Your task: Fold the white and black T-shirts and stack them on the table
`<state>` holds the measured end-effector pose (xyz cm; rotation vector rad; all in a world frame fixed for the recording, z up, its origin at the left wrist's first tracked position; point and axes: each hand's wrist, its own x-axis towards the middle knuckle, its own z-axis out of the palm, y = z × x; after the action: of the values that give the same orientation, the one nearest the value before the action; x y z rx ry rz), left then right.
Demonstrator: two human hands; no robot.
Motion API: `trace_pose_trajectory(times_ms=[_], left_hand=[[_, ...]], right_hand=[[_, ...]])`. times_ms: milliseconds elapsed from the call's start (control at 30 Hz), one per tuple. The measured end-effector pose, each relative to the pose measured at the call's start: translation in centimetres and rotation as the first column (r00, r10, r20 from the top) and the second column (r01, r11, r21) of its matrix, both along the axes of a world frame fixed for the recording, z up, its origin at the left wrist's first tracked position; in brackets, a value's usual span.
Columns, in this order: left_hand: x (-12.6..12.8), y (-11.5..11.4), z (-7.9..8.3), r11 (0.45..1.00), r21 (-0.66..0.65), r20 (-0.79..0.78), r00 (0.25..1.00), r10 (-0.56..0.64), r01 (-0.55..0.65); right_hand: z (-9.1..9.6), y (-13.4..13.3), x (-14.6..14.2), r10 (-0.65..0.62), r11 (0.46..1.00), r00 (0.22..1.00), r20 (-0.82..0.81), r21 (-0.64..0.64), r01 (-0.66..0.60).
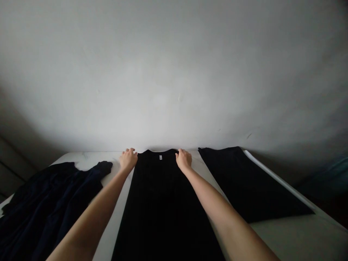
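Wall (174, 72): pale and plain, it fills the upper view behind the table.

Table (288, 235): white top, its far edge against the wall.

Black shirt (163, 203): laid flat in front of you at the middle of the table, collar toward the wall.

Dark blue clothes (46, 203): a rumpled heap to your left.

Black cloth (244, 181): a flat, smooth piece to your right, apart from the shirt.

Left hand (128, 158): yours, at the shirt's far left shoulder, fingers bent; pinching or only pressing, you cannot tell.

Right hand (183, 158): yours, on the far right shoulder, fingers curled; grip likewise unclear.

Label (160, 157): small and white, inside the collar between your hands.
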<state>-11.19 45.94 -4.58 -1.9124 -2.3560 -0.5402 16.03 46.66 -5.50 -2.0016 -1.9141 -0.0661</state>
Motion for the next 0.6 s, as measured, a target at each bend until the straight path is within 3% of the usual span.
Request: trace_pose_trajectory(times_ms=[100,200,300,433,600], left_hand=[[-0.3,1.0,0.6,0.983,-0.151,0.044,0.992,0.117,-0.109],[-0.1,1.8,0.2,0.966,-0.233,0.106,0.985,0.138,-0.11],[0.3,2.0,-0.7,0.974,-0.191,0.098,0.984,0.146,-0.125],[1.2,1.5,-1.9,0.982,-0.086,0.057,0.983,0.174,-0.169],[1.8,1.0,-1.9,0.991,0.051,0.006,0.992,0.123,-0.123]], right_hand=[[0.4,1.9,0.2,-0.201,0.98,0.977,-0.072,-0.025,0.199],[-0.1,3.2,0.5,-0.2,0.979,0.97,-0.135,-0.065,0.193],[-1.0,3.8,1.0,-0.134,0.991,0.974,-0.181,-0.009,0.134],[-2.0,4.1,1.5,-0.139,0.989,0.969,-0.206,0.024,0.146],[-2.1,4.6,1.8,-0.123,0.992,0.978,-0.166,0.0,0.124]])
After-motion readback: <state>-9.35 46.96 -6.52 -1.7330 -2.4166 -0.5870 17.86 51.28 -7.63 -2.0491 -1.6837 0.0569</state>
